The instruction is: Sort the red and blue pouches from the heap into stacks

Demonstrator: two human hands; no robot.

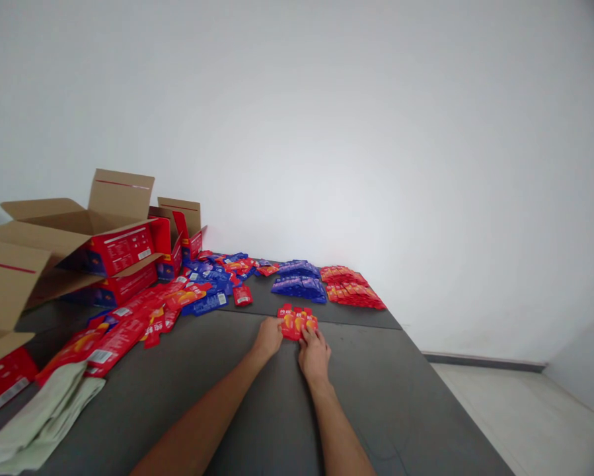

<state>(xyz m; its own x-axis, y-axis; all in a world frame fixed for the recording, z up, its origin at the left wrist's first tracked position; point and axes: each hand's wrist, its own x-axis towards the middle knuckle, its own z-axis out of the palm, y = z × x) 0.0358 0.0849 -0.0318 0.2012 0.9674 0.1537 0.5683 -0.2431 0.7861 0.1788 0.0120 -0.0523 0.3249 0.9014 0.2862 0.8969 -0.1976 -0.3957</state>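
Note:
A short row of overlapping red packets [290, 317] with a yellow fruit picture lies on the dark table in front of me. My left hand [268, 336] is closed at the left edge of the row, its fingertips on the leftmost packet. At the lower right corner, my right hand [315, 352] has its thumb and fingers on the rightmost packet. Behind them are fanned rows of blue packets [299, 288] and, to their right, rows of red packets [355, 294]. A single red packet [242, 295] lies off to the left.
Mixed red and blue packets [210, 281] are heaped on the left of the table [197, 370]. Open cardboard boxes [123, 248] stand behind and beside them. A folded pale cloth or bag [49, 410] lies at the front left. A white wall [297, 132] rises behind the table.

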